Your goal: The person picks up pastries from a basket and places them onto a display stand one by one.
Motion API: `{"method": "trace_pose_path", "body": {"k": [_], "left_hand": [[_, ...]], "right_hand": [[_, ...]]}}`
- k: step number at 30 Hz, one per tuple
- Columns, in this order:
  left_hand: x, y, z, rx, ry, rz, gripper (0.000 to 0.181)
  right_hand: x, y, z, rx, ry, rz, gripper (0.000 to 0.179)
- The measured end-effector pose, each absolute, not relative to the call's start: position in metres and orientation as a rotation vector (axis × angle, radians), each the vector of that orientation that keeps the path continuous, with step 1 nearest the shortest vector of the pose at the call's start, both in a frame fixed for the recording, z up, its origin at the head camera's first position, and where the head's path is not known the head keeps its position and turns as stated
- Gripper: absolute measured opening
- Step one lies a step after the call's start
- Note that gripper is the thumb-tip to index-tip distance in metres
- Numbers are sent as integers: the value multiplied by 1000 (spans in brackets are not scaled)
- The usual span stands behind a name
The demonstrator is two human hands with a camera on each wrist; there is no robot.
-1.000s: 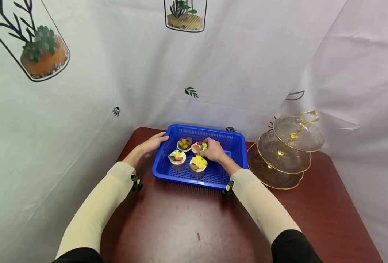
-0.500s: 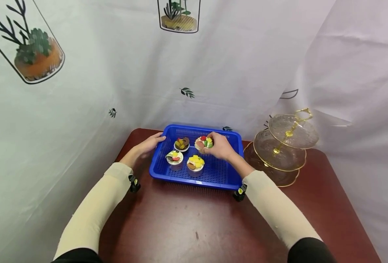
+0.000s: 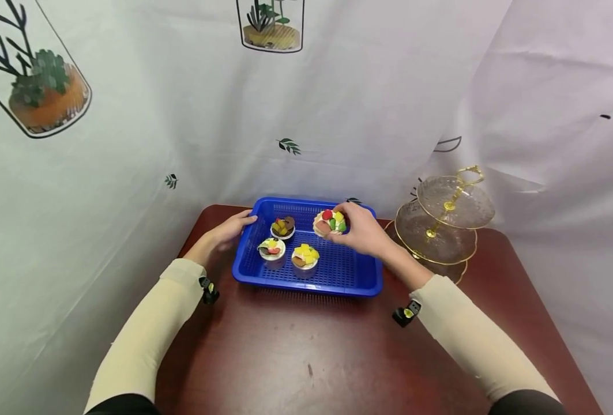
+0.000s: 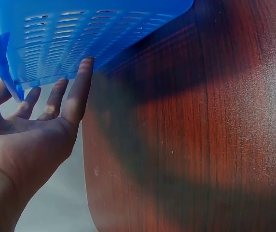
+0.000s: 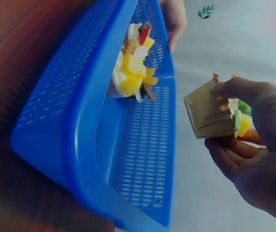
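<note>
Head view shows two hands (image 3: 364,231), one basket (image 3: 345,271), four cupcakes (image 3: 305,257), one held.

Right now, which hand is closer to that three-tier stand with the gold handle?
Right. The right hand, holding a fruit-topped cupcake, is a little left of the three-tier stand; the left hand is at the left edge of the blue basket, farther away.
</note>
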State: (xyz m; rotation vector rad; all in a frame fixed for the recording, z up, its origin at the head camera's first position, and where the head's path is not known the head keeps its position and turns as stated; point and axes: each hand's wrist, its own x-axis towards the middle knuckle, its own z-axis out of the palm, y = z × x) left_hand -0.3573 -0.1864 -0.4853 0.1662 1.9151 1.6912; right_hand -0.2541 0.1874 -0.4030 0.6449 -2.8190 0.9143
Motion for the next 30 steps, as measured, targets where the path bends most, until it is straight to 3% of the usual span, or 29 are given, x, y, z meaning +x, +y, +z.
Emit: {"method": "trace_pose_path", "body": {"k": [8, 30], "left_hand": [[-359, -185, -488, 159, 1908, 1694, 59], [-360, -188, -491, 160, 1923, 1703, 59]], "right_hand": [[-222, 217, -393, 561, -2709, 1064, 63], [-161, 328, -350, 203, -2221, 1355, 59]]}}
